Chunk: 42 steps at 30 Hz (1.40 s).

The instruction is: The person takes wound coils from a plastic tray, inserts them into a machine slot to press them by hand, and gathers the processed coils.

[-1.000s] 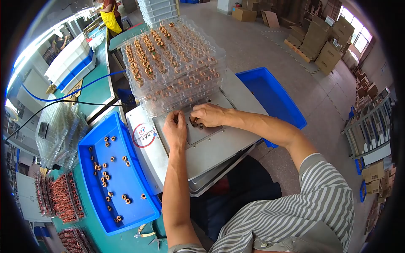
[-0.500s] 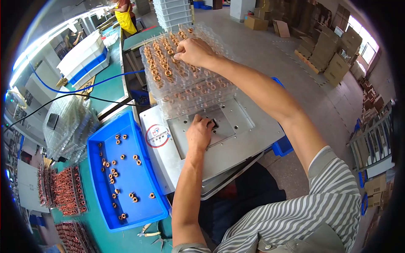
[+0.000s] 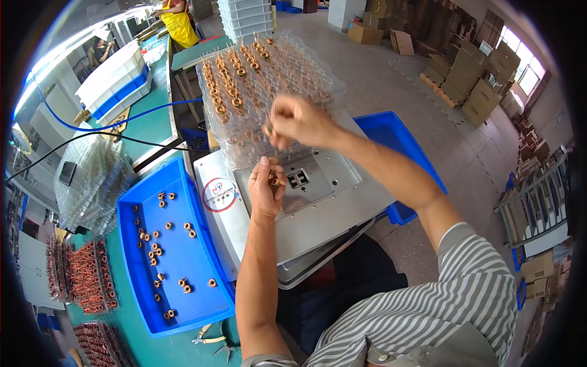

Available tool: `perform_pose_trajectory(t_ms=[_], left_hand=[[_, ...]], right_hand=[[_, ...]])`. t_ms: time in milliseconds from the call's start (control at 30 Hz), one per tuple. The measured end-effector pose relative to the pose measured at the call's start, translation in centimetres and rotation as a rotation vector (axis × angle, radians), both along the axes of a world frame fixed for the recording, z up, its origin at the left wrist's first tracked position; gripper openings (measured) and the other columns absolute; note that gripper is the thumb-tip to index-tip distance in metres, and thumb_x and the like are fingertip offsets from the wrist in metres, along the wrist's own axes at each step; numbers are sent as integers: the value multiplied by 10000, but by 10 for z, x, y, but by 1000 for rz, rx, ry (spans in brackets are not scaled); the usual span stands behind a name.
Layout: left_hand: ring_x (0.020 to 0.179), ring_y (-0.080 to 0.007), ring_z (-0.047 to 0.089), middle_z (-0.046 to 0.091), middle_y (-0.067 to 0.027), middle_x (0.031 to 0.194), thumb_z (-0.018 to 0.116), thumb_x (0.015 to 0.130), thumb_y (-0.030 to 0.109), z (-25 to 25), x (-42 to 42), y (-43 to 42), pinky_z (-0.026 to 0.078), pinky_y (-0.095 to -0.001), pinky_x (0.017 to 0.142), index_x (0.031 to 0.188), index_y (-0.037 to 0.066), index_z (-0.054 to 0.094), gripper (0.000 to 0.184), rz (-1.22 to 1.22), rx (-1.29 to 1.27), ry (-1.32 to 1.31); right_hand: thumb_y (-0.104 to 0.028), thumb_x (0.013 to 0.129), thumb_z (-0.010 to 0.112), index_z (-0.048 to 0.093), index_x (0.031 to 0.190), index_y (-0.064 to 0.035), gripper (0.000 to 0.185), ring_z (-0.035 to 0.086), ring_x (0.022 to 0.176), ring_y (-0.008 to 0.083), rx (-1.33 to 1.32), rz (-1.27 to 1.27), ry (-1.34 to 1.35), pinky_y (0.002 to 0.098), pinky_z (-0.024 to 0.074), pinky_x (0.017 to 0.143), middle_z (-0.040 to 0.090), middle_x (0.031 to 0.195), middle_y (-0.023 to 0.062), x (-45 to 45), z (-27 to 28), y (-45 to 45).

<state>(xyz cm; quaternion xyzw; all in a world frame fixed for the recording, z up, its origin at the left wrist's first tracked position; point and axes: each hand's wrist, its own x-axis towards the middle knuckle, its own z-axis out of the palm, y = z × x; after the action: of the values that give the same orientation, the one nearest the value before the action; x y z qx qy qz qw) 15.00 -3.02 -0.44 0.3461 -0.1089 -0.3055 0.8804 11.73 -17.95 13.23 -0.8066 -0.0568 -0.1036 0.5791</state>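
Note:
My left hand (image 3: 266,188) is turned palm up over the metal plate, its fingers curled around a small copper-wound ring coil (image 3: 274,181). Above and to the right, my right hand (image 3: 301,122) is smeared by motion. Its fingers are pinched, and a blurred copper coil (image 3: 268,128) shows at their tips. Beside my left hand, a black slotted fixture (image 3: 298,178) sits in the metal plate (image 3: 318,191). Behind both hands stands a stack of clear plastic trays (image 3: 293,64), with rows of copper coils (image 3: 214,92) standing in the left part of the top one.
A blue bin (image 3: 177,257) with scattered coils lies on the left, pliers (image 3: 211,339) at its near end. Another blue bin (image 3: 397,144) is behind my right forearm. Red-wired coils (image 3: 92,275) fill trays at far left. A person in a yellow apron (image 3: 178,27) stands at the back.
My right hand has come from the tray stack down and nearer. My left hand has lifted off the fixture, moved left and turned palm up, uncovering the black slots.

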Motion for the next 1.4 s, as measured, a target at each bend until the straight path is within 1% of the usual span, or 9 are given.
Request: perform_pose_trajectory(t_ms=[167, 267, 567, 700, 833, 900, 1033, 1233, 1400], left_hand=[[517, -47, 487, 600, -25, 730, 567, 971, 257, 4, -7, -3, 277, -157, 348, 1069, 6, 628, 277, 27, 79, -114], [532, -35, 484, 578, 9, 692, 615, 944, 215, -1, -8, -2, 282, -153, 386, 964, 58, 656, 164, -5, 242, -232], [512, -33, 471, 544, 14, 652, 629, 931, 235, -6, -5, 0, 277, -162, 389, 885, 69, 627, 172, -1, 454, -301], [497, -36, 455, 560, 3, 669, 606, 930, 189, -5, -6, 0, 284, -166, 398, 904, 42, 637, 153, 13, 435, -252], [515, -43, 479, 564, 2, 694, 637, 924, 225, -4, -5, -2, 298, -165, 396, 881, 57, 622, 173, 106, 419, -234], [535, -48, 495, 568, 1, 716, 651, 920, 246, -6, -2, -2, 305, -161, 393, 857, 67, 611, 194, 162, 385, -206], [533, -46, 497, 573, -1, 721, 665, 912, 237, -9, 2, -2, 313, -156, 391, 865, 83, 604, 173, 213, 328, -87], [535, -45, 496, 569, -1, 721, 663, 913, 225, -8, 3, -1, 300, -154, 384, 879, 79, 614, 159, 200, 339, -74], [542, -46, 491, 563, 1, 736, 649, 921, 219, -9, 5, -1, 297, -155, 391, 904, 72, 624, 150, 174, 336, -86]], right_hand=[[-121, 901, 558, 567, 881, -15, 109, 609, 626, 123, 495, 49, 367, 232, 494, 523, 604, 751, 66, -36, -80, -8], [-130, 913, 547, 576, 902, -20, 114, 611, 644, 126, 570, 90, 441, 225, 484, 528, 605, 771, 63, -43, -104, -14], [-152, 867, 711, 607, 947, 2, 202, 603, 687, 119, 634, 66, 280, 225, 500, 581, 620, 832, 57, -58, -126, -9], [-141, 877, 700, 622, 986, 16, 206, 602, 688, 115, 660, 16, 258, 229, 498, 576, 628, 838, 60, -59, -122, -18], [-147, 894, 682, 649, 982, 18, 190, 602, 743, 104, 197, -73, 220, 239, 495, 632, 654, 835, 61, -58, -108, -35], [-157, 877, 699, 649, 992, 7, 207, 617, 783, 124, -240, -182, 107, 280, 509, 696, 671, 871, 66, -59, -100, -39], [-154, 846, 698, 638, 966, 3, 207, 643, 846, 237, -558, -138, 99, 364, 498, 757, 674, 918, 127, -55, -85, -40], [-151, 847, 675, 628, 930, 3, 181, 631, 852, 298, -777, -15, 120, 409, 477, 760, 655, 889, 153, -42, -89, -42], [-103, 836, 671, 634, 940, 16, 163, 642, 935, 332, -761, 28, 189, 421, 485, 829, 672, 928, 178, -41, -85, -36]])
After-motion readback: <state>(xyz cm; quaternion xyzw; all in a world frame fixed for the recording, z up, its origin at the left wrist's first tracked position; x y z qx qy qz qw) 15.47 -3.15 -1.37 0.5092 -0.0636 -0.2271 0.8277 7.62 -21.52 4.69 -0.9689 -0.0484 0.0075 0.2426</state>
